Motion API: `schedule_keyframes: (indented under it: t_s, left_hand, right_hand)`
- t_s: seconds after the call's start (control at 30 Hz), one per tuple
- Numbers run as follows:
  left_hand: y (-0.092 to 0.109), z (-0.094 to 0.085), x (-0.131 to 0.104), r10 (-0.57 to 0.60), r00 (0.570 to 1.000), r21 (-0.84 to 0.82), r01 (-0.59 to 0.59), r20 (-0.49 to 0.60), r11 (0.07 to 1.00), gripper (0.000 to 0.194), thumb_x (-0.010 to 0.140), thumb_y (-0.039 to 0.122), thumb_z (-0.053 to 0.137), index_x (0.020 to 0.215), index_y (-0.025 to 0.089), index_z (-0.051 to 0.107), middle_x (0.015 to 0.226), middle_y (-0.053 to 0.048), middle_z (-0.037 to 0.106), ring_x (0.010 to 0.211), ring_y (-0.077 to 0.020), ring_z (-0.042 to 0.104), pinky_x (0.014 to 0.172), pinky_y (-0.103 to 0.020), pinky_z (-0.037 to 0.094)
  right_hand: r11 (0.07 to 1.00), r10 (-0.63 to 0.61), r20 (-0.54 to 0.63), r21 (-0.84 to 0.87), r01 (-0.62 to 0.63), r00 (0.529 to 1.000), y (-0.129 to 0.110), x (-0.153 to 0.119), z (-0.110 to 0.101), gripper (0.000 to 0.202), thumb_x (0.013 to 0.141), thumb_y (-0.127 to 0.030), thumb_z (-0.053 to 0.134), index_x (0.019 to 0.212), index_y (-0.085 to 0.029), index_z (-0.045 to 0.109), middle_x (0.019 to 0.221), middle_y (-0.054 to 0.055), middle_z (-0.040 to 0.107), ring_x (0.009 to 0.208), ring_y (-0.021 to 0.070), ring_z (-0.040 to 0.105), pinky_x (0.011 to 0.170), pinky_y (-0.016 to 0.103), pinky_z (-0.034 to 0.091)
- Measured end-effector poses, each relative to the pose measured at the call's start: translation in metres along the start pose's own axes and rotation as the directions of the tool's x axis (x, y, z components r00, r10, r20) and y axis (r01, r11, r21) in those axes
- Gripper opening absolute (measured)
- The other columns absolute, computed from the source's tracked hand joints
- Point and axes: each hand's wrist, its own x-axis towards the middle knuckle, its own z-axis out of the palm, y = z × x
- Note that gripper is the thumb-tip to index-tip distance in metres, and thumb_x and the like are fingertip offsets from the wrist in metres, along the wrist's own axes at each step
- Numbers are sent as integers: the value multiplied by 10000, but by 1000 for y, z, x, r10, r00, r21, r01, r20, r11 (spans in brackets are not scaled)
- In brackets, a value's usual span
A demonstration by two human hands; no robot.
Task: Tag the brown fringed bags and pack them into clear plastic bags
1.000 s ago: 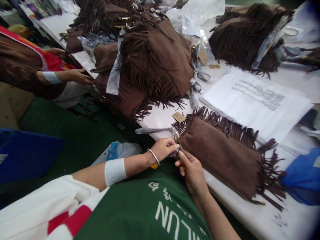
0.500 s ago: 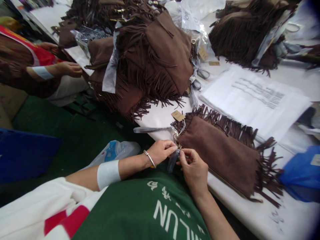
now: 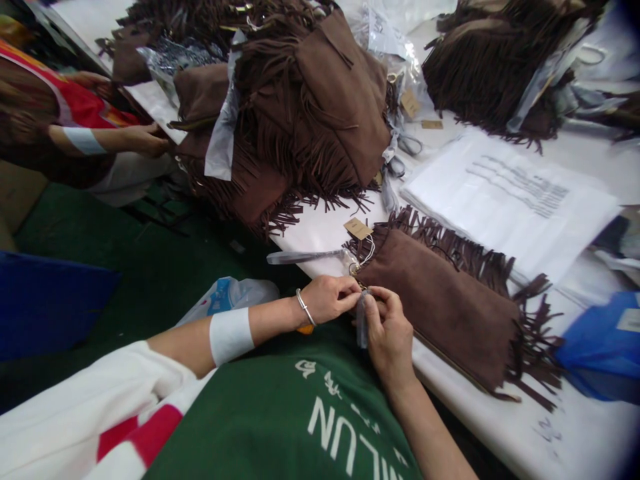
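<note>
A brown fringed bag (image 3: 445, 310) lies on the table edge in front of me, its zipper end toward my hands. My right hand (image 3: 387, 330) pinches a small plastic-wrapped strip (image 3: 363, 321) that hangs down by the zipper end. From the left, my left hand (image 3: 333, 298) meets it with thumb and forefinger closed at the zipper end; what lies between those fingertips is too small to make out. A tan paper tag (image 3: 358, 229) on white string and a plastic-covered wrist strap (image 3: 305, 257) extend from the same corner of the bag.
More brown fringed bags (image 3: 345, 100) are heaped beyond, with another pile (image 3: 490, 73) at far right. Printed white plastic bags (image 3: 515, 180) lie stacked behind my bag. A blue plastic bag (image 3: 603, 350) sits at right. At left, a co-worker's hand (image 3: 145, 140) is by the heap.
My right hand has turned slightly, and the plastic-wrapped strip now hangs in front of its fingers. My left hand has shifted a little right. The co-worker's hand has moved slightly.
</note>
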Motion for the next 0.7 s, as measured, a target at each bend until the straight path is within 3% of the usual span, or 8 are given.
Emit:
schedule_keyframes:
  t_s: [0.13,0.3,0.37,0.5,0.7]
  left_hand:
    - [-3,5,1,-14,998,-42,11,-57,999,124,831,248,569,818,140,628,711,9,637,638,-89,576,603,-170,406]
    - [-5,5,1,-83,987,-70,74,-138,995,139,828,251,557,803,132,624,701,-2,633,636,-100,577,596,-176,412]
    - [-4,4,0,-95,983,-101,80,-156,992,157,841,263,550,809,123,615,731,-12,640,661,-103,583,604,-173,416]
    - [-4,3,-2,-128,980,-157,105,-150,982,190,864,284,537,847,112,616,760,-24,645,679,-105,586,613,-171,425]
    - [-10,6,3,-203,963,-200,167,-179,966,195,842,315,582,879,124,600,788,-37,659,710,-130,621,627,-188,458]
  right_hand:
    - [998,-55,59,37,53,997,0,-7,1,473,884,-422,528,1300,-251,383,773,-22,634,645,137,595,615,254,470]
    - [989,-45,177,144,19,983,2,-8,3,420,902,-431,487,1281,-257,434,791,-10,637,654,143,598,576,256,493]
    - [993,-24,144,121,7,989,2,-7,2,394,922,-426,449,1287,-280,420,839,-18,642,637,128,607,574,254,507]
    - [992,-97,28,-77,99,995,5,-2,3,321,906,-342,500,1224,-307,476,929,-35,645,711,117,632,686,260,526]
    - [972,2,76,232,-20,997,10,5,13,252,858,-372,575,1064,-227,555,949,18,650,774,152,648,587,232,554]
